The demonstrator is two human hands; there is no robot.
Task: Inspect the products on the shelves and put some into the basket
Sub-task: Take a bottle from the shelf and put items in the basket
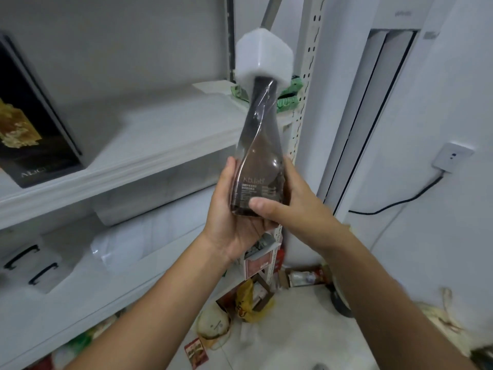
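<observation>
Both hands, left hand [231,209] and right hand [286,201], clamp fingers around a dark, foam-capped, plastic-wrapped conical bottle [257,166], held near-upright, before white metal shelves [133,161].

Both hands hold a dark brown, cone-shaped bottle wrapped in clear plastic film [258,166], upright and a little tilted, in front of the white metal shelves [149,145]. The left hand [232,217] supports its base from below with the fingers curled around it. The right hand [288,198] grips its lower side, and the thumb lies across the label. A white foam block [264,58] covers the bottle top. On the upper shelf, at the left, stands a black box with a gold picture [29,124]. Packets and bags lie on the white floor [293,329] below.
</observation>
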